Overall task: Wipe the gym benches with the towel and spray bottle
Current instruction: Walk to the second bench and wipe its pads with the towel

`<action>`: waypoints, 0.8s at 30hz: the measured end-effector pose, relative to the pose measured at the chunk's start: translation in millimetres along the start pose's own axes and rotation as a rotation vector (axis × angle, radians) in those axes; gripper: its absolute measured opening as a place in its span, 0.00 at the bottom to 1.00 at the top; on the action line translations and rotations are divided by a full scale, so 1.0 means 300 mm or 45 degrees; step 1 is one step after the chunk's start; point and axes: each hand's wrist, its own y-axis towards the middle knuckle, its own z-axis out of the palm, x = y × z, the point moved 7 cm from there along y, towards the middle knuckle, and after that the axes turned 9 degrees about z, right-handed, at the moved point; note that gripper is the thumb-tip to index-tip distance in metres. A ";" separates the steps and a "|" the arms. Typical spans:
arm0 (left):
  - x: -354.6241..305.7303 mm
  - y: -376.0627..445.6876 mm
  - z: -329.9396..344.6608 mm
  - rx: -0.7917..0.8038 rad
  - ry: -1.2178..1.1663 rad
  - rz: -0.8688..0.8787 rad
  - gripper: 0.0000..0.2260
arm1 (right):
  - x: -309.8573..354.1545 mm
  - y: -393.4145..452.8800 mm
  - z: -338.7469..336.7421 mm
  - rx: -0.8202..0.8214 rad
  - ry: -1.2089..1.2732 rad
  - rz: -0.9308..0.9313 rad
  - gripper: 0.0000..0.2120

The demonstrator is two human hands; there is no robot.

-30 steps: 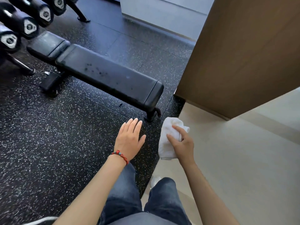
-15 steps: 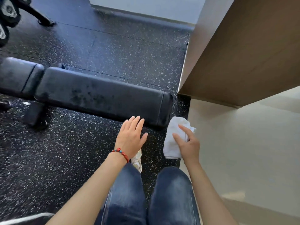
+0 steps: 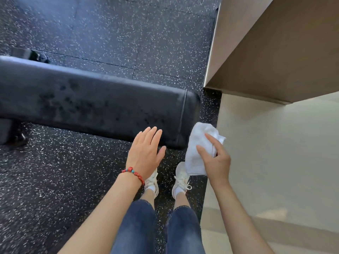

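Standing at the near end of the bench (image 3: pixel 102 101), feet just short of its padded end. Step in hand, as I judge it: closing in to start the wipe; the towel has not yet met the pad.

Right hand (image 3: pixel 215 160) holds the white towel (image 3: pixel 197 149) bunched up, fingers (image 3: pixel 211 139) and thumb curled round it, the loose cloth hanging below the hand toward the right shoe (image 3: pixel 180 177). The towel hangs just beside the bench's end corner, apart from it as far as can be told.

Left hand (image 3: pixel 145 153) holds nothing, fingers straight and close together, palm down, above the floor (image 3: pixel 55 171) near the bench's front edge. Red bead bracelet (image 3: pixel 133 173) on that wrist.

No spray bottle in view.

The bench: long black cushion running left out of frame, a stitched seam near the right end. Its top surface shows scattered dark blotches and smears, thickest toward the left and middle. They could be wet spray marks or sweat; I cannot tell which. The view is somewhat blurred.

Next move, by my reckoning: bring the towel down flat onto the pad at this end and draw it leftward along the length, with enough pressure to lift the blotches. The left hand could steady on the cushion. A tan wall panel (image 3: pixel 275 52) stands close on the right, so the elbow has little room there.
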 end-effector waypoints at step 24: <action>0.198 0.231 0.583 -0.135 0.095 -0.046 0.23 | -0.052 0.677 0.381 -0.416 -0.781 -0.457 0.21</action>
